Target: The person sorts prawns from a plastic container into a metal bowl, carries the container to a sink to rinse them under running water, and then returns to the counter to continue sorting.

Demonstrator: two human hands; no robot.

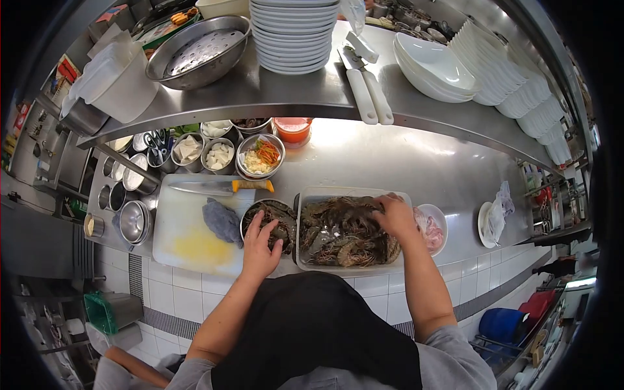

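A clear rectangular container (351,265) full of raw, dark shrimp (335,231) stands at the front of the steel counter. My right hand (398,218) reaches into its right side, fingers curled onto the shrimp there, the fingertips partly hidden among them. Just left of the container is a round metal bowl (294,244) holding more shrimp (278,218). Over the near left side of this bowl lies my left hand (261,250), fingers spread, resting at the shrimp and holding nothing.
A white cutting board (175,224) carries a yellow-handled knife (250,186) and a grey-blue cloth (223,221). Right of the container is a white bowl of pinkish meat (433,234). Ingredient bowls (260,158) line the back. Overhead, a shelf (292,97) bears plates (294,39) and two white-handled knives (367,97).
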